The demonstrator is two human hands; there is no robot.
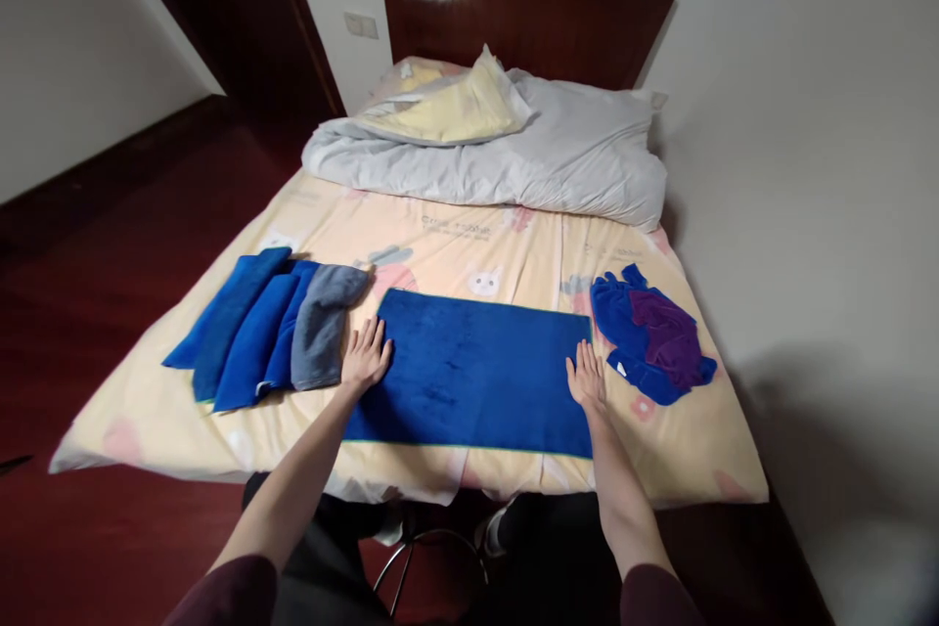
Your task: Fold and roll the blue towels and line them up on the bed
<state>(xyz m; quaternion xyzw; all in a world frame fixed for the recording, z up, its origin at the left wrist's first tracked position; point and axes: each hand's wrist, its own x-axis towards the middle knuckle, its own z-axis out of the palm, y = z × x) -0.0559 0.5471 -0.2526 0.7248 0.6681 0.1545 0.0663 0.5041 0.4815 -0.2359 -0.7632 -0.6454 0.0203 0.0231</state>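
A blue towel [484, 377] with a thin green edge lies spread flat on the bed in front of me. My left hand [367, 355] rests on its left edge, fingers stretched out, close to a folded grey towel [319, 337]. At the towel's right edge, my right hand [587, 375] lies flat with the fingers extended. Several folded blue towels [253, 328] overlap in a row to the left, beside the grey one. On the right sits a crumpled heap of blue cloth [627, 367] with a purple cloth [667, 337] on top.
The bed [469, 249] has a pale printed sheet. A grey and yellow quilt [572, 152] is rolled up near the dark wooden headboard [514, 5]. A white wall [822, 215] stands to the right. Below the bed's front edge a metal ring of a stool [432, 536] shows.
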